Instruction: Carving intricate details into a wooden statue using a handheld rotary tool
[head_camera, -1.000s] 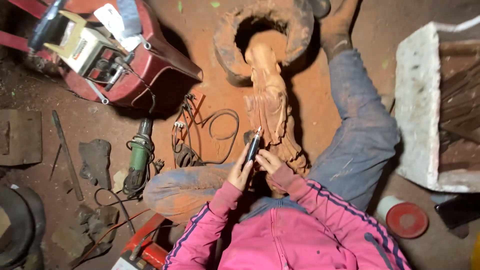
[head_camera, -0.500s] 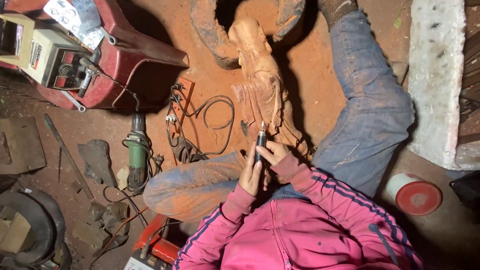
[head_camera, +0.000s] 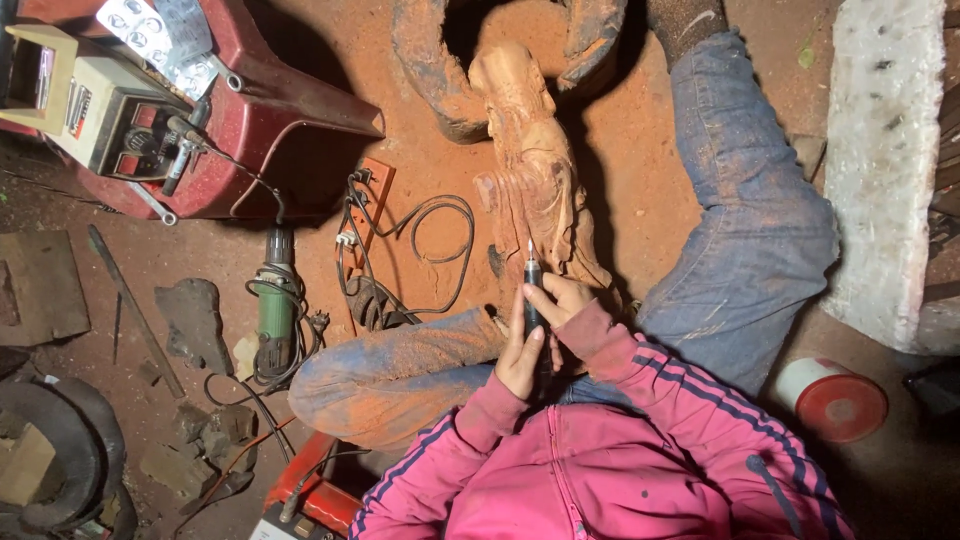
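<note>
Here, both hands' fingers (head_camera: 528, 330) clamped on rotary tool (head_camera: 531, 285), tip hidden against carving (head_camera: 535, 170).

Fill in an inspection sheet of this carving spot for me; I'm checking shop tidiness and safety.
Surface: bare earth floor coated in orange-red dust.
Job's things: wooden carved figure lying on the floor between the legs; slim rotary tool, its tip at the carving.
Clutter: green angle grinder, red stool carrying a beige machine, wood scraps, red-lidded container, white block.
Grippers: left hand and right hand both wrapped around the rotary tool.
Cables: black cords looped loosely from an orange power strip, close to the left knee.
Surroundings: dim; dust on the jeans; no other person seen.
</note>
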